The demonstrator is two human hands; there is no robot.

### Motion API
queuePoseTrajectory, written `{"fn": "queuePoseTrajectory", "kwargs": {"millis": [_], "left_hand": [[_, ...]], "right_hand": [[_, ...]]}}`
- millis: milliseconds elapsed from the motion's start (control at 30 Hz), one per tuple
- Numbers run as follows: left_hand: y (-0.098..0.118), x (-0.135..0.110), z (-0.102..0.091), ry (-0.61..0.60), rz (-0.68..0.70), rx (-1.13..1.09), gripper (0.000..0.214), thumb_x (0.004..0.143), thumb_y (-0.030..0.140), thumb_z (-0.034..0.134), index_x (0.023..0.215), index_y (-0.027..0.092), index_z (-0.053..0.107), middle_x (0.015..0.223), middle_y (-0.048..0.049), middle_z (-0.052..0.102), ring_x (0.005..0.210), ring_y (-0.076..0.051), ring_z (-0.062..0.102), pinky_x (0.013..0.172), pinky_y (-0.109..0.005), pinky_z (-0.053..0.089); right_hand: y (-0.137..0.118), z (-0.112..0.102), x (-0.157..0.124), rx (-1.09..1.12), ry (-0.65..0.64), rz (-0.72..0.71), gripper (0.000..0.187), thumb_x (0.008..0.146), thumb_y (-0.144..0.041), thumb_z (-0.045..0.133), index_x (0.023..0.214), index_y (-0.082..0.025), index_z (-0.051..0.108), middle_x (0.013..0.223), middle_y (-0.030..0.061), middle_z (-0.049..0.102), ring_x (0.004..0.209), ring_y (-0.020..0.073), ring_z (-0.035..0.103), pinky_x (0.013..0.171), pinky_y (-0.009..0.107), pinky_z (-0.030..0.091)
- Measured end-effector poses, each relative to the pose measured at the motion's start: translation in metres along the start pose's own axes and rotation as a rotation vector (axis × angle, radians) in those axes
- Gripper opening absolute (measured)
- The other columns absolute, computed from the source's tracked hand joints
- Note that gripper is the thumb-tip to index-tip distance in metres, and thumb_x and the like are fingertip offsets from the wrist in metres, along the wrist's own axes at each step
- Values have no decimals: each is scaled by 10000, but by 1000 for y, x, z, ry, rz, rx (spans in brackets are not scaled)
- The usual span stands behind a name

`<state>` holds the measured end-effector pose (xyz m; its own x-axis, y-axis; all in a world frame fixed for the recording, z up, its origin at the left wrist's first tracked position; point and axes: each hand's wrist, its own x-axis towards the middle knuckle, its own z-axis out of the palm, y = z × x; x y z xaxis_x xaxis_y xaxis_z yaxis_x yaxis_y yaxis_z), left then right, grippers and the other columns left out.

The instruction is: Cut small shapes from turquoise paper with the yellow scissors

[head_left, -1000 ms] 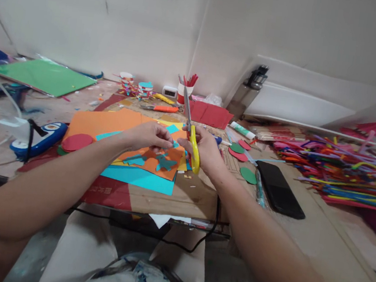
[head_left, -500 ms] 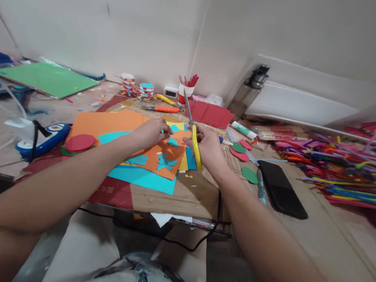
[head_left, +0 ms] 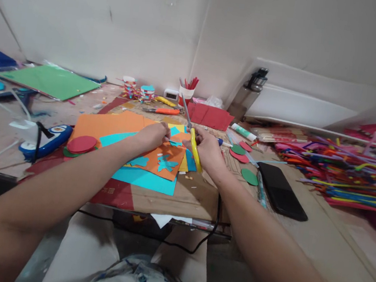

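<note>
My right hand (head_left: 207, 150) is closed round the yellow handles of a pair of scissors (head_left: 194, 149); the blades point up and away. Over the orange paper (head_left: 149, 168), my left hand (head_left: 154, 136) has its fingers curled together, and what they grip is hidden. Small blue paper (head_left: 174, 131) and orange bits lie between the hands. A blue paper cut-out (head_left: 166, 163) rests on the orange paper, with another blue piece (head_left: 139, 161) beside my left wrist. Underneath, a light-blue sheet (head_left: 148, 181) sticks out toward me.
A black phone (head_left: 281, 190) and green and red paper circles (head_left: 249, 177) lie to the right. Pipe cleaners (head_left: 353, 174) are heaped beyond. At the back stand a cup of red sticks (head_left: 186, 92), a folded red card (head_left: 208, 116) and a bottle (head_left: 247, 95). An orange cutter (head_left: 164, 110) lies nearby.
My left hand has drawn back slightly to the left, and its fingers are more curled. My right hand keeps the scissors in nearly the same place. The view has shifted a little.
</note>
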<state>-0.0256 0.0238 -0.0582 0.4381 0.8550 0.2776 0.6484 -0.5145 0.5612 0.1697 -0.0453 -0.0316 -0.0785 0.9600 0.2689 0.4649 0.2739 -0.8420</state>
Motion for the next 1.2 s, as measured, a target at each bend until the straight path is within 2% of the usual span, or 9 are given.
{"fn": "queuePoseTrajectory", "kwargs": {"millis": [67, 167, 333, 533, 700, 867, 1000, 1067, 1200], "left_hand": [[2, 1, -3, 57, 6, -22, 64, 671, 139, 637, 654, 185, 678, 756, -73, 633, 679, -181, 553, 675, -272, 409], [7, 1, -11, 103, -96, -158, 53, 683, 150, 657, 642, 177, 676, 669, -54, 634, 632, -161, 548, 625, -257, 406], [13, -3, -19, -52, -270, -565, 187, 798, 313, 629, 716, 151, 674, 554, -25, 616, 451, -89, 486, 456, -212, 355], [21, -5, -13, -49, -283, -856, 124, 767, 228, 695, 764, 125, 626, 647, -41, 669, 542, -89, 603, 564, -214, 486], [31, -8, -9, -91, -245, -893, 198, 714, 231, 749, 804, 126, 607, 711, -59, 702, 565, -113, 639, 571, -241, 513], [36, -11, -11, -160, -243, -851, 234, 720, 305, 741, 836, 125, 646, 724, -71, 713, 567, -119, 635, 569, -242, 496], [36, -11, -14, -93, -203, -765, 298, 765, 425, 672, 796, 131, 703, 731, -50, 688, 580, -91, 586, 554, -213, 453], [35, -11, -14, -74, -178, -742, 264, 753, 403, 684, 763, 140, 704, 672, -20, 649, 553, -75, 541, 531, -198, 421], [36, -10, -12, -144, -194, -777, 190, 718, 320, 723, 718, 141, 659, 555, 5, 593, 505, -77, 521, 507, -200, 406]], "right_hand": [[1, 0, 0, 6, 17, 5, 421, 697, -325, 686, 1088, -172, 654, 667, 4, 590, 643, 156, 544, 582, 266, 451], [-2, 2, 0, 106, 24, 27, 442, 703, -359, 697, 1102, -183, 631, 689, -9, 583, 569, 119, 505, 537, 249, 451], [-11, 3, -2, 255, 70, 95, 490, 679, -396, 729, 1091, -183, 573, 742, -12, 595, 476, 75, 445, 444, 224, 401], [-12, 4, 3, 277, 145, 82, 514, 690, -429, 717, 1096, -196, 503, 748, -28, 566, 487, 84, 480, 440, 233, 407], [-13, 10, 8, 295, 174, 68, 493, 714, -437, 689, 1107, -227, 477, 826, -11, 592, 496, 84, 480, 443, 235, 425], [-16, 11, 12, 265, 192, 59, 410, 721, -382, 684, 1059, -220, 517, 751, -18, 587, 536, 100, 491, 487, 241, 442], [-15, 8, 13, 219, 152, 43, 426, 720, -380, 683, 1083, -211, 538, 697, -27, 563, 563, 111, 498, 506, 241, 433], [-14, 7, 12, 214, 121, 22, 445, 718, -391, 680, 1094, -195, 545, 705, -25, 562, 571, 111, 499, 514, 243, 421], [-16, 10, 10, 229, 66, -23, 465, 717, -421, 681, 1096, -189, 541, 752, -16, 573, 542, 94, 467, 516, 244, 411]]}}
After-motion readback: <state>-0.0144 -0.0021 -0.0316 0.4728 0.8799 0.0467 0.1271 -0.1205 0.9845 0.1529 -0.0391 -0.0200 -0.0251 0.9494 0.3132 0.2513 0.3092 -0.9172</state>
